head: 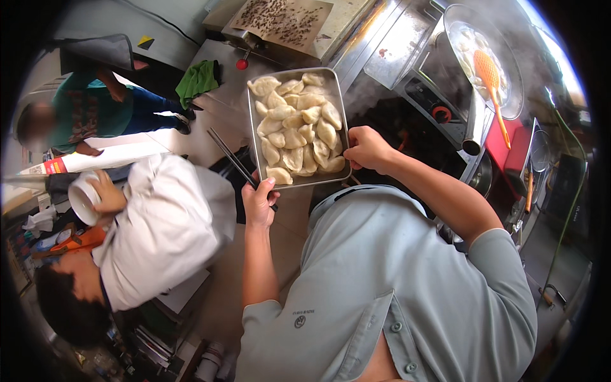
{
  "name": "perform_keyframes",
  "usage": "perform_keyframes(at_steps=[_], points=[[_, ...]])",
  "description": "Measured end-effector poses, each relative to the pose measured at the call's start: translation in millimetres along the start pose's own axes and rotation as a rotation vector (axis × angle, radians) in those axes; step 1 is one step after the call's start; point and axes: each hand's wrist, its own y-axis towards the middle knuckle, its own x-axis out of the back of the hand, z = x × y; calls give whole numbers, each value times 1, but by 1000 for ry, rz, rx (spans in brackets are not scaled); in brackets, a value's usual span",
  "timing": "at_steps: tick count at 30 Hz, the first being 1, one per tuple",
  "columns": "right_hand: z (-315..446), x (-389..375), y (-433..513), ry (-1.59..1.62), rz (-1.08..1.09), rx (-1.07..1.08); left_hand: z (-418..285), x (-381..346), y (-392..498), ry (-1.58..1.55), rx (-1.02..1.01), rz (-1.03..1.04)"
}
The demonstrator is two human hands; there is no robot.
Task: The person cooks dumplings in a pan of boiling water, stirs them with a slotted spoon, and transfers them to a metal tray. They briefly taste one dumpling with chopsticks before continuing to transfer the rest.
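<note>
A rectangular metal tray (253, 131) full of dumplings (296, 126) is held up in front of my body. My left hand (259, 200) grips its near left corner, thumb on the rim, and also holds a pair of dark chopsticks (231, 155) that point away to the upper left. On the opposite side, my right hand (368, 149) is closed on the tray's right edge. At the upper right, more dumplings lie in a steaming pan (515, 81), with an orange slotted spoon (487, 69) resting across it.
A co-worker in white, holding a white bowl (85, 198), is close on the left; another person stands farther back. A cooker with a red-ringed knob (441, 114) is at the right. A green cloth (198, 82) and a red-knobbed lever (242, 64) are beyond the tray.
</note>
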Motion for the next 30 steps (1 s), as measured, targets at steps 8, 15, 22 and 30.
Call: perform_keyframes(at_steps=[8,15,22,30], points=[[-49,-9,90,-18,14,-34,69,22,59,-25,73,17],[-45,5,107,-279,-83,115,83,26,88,119,39,-31],[23,37,-49,-516,-168,719,88,17,140,418,-386,-108],[-2,248,-201,-993,-1146,-176,103,12,144,253,-350,-107]])
